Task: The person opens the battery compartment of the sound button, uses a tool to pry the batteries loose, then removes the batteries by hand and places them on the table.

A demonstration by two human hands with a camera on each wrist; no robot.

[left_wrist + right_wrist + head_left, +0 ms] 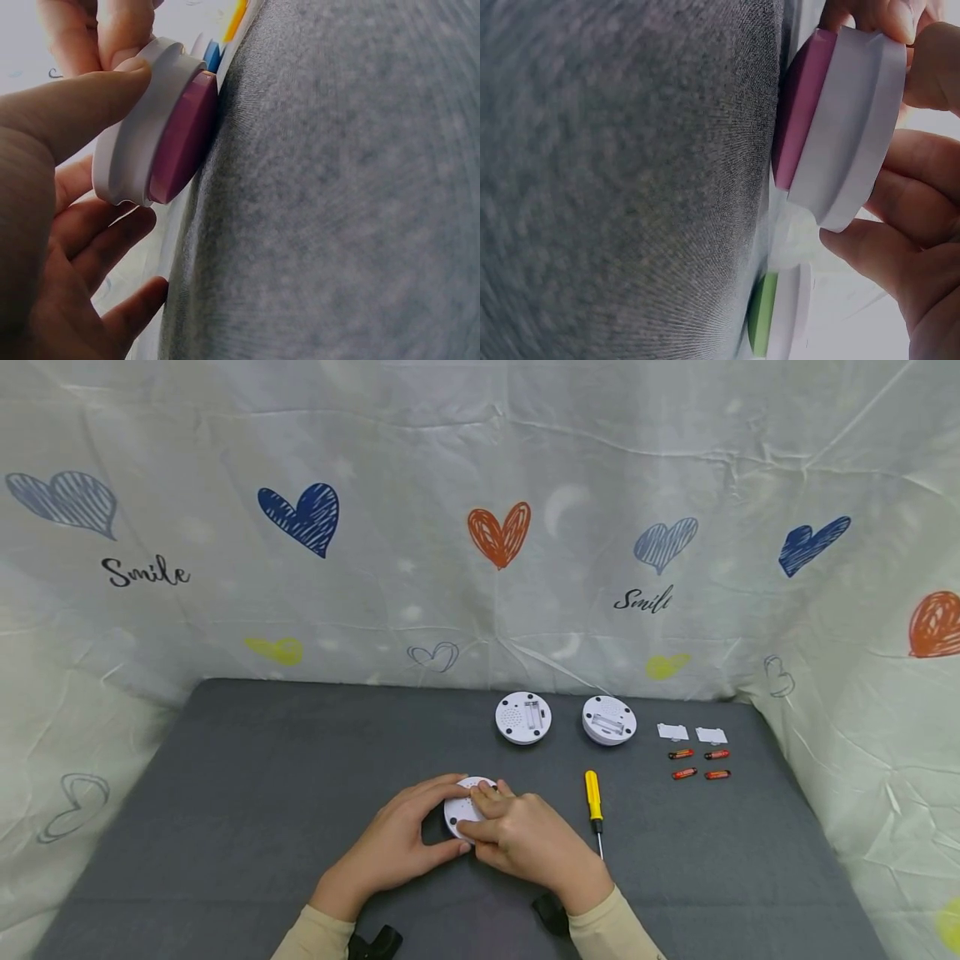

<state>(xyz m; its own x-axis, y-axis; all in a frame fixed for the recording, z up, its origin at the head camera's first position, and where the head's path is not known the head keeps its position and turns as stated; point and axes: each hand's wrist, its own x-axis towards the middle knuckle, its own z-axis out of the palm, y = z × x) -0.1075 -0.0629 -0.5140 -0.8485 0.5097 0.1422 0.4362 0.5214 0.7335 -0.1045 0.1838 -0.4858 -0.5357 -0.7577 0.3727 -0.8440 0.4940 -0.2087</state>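
A round white push-button device point(461, 811) with a pink button point(184, 139) lies face down on the cloth, its flat underside up. My left hand point(405, 837) grips its rim, thumb on the near side and fingers round the far side. My right hand point(528, 839) is over the same device; its fingers press on the underside, and one finger point(866, 247) touches the rim. Those fingers hide much of the underside. Whether a small part lies beneath them I cannot tell.
Two similar devices, one on the left point(523, 718) and one on the right point(609, 721), lie upturned with bare battery slots. Right of them are two white covers point(672, 732) and several red batteries point(717, 774). A yellow-handled screwdriver point(593, 795) lies beside my right hand.
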